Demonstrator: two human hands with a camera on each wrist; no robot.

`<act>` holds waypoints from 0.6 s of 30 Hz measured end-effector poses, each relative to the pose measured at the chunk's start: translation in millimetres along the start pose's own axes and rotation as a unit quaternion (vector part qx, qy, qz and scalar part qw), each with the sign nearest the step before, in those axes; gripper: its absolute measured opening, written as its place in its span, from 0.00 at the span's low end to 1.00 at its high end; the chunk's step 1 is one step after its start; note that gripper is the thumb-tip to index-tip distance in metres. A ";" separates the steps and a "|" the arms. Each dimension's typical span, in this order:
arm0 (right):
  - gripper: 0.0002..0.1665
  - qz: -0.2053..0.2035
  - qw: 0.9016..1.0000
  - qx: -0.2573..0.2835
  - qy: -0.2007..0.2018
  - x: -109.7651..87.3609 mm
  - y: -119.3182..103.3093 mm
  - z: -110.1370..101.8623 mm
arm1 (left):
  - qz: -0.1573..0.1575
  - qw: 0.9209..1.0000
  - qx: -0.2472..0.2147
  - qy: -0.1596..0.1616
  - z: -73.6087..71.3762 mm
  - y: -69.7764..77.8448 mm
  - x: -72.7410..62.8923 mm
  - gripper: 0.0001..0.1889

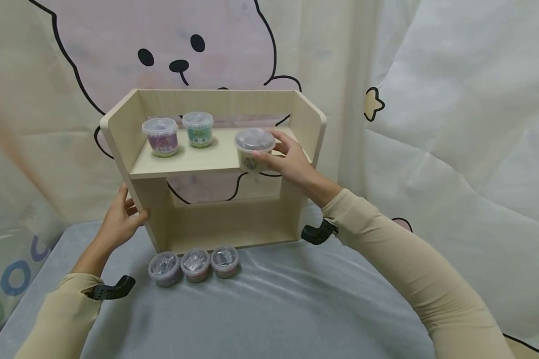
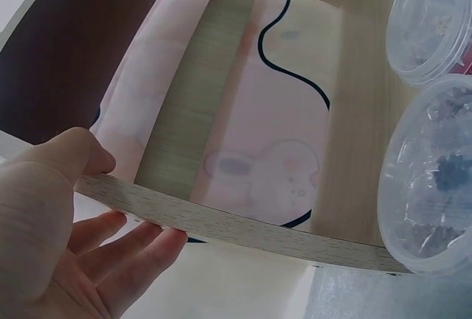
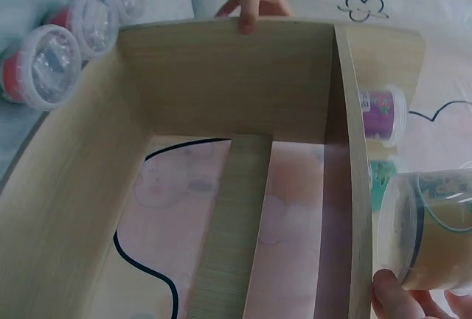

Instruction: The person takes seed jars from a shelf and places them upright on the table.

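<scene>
My right hand grips a lidded clear plastic tub between thumb and fingers. The tub is upright and overlaps the front edge of the upper board at the right. In the right wrist view, the fingertips hold the tub near its base. My left hand holds the left side panel of a small two-tier wooden shelf, thumb on one face and fingers on the other. On the upper board stand a purple tub and a green tub, both lidded.
In front of the shelf, a left tub, a middle tub and a right tub stand in a row on the grey cloth-covered table. A printed curtain hangs behind and beside the table.
</scene>
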State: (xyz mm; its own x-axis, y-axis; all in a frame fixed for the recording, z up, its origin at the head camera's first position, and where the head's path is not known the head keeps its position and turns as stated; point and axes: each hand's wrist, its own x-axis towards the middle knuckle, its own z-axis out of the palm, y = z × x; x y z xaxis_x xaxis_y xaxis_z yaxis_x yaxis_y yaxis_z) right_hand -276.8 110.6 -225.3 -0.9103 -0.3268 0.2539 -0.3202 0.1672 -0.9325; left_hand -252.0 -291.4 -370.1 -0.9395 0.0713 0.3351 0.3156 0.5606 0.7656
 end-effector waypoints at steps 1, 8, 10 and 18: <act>0.37 0.001 1.000 0.004 -0.005 -2.2 0.7 0.0 | 0.000 1.000 0.001 0.001 -0.1 0.6 -0.7 0.49; 0.39 -0.004 0.999 0.029 -0.040 -19.4 3.1 -5.2 | 0.002 1.000 -0.003 0.003 1.2 2.3 -0.5 0.49; 0.39 -0.008 0.998 0.039 -0.046 -24.3 3.8 -7.1 | 0.000 1.000 -0.004 0.002 1.5 1.9 -0.6 0.48; 0.40 -0.011 0.996 0.057 -0.069 -44.2 11.7 -11.4 | -0.005 1.000 -0.008 0.001 1.3 -2.6 0.4 0.47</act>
State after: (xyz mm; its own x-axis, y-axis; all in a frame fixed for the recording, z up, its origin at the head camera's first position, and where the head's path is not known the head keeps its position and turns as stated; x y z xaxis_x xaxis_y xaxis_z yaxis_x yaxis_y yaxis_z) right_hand -243.2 137.7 -244.6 -0.8557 -0.4560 0.2444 -0.3009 0.0544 -0.9521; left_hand -253.4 -291.7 -372.6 -0.9423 0.0634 0.3287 0.3081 0.5486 0.7773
